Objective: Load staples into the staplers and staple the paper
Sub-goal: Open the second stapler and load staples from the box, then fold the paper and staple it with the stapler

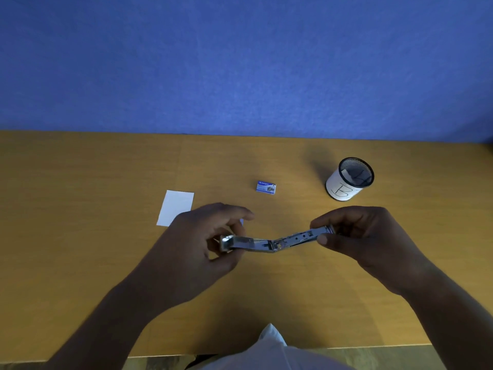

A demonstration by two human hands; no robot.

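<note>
**Chrome stapler (pixel 272 243) wide open, loading not started by the looks**

It was folded out nearly flat above the counter (pixel 80 249), held at both ends. Left hand (pixel 202 247) had its fingers (pixel 234 210) curled round one end; right hand (pixel 365 236) pinched the other end between thumb and forefinger. My read: opening was done, loading and stapling were both left. Staple box (pixel 266 187) sat on the counter just beyond the fingers, between the two hands, looking shut. Paper (pixel 176 206) lay flat beyond the left fingers, one corner hidden behind them. Mesh cup (pixel 349 180) marked B stood beyond the right fingers; something pale was inside, couldn't tell what.
</note>
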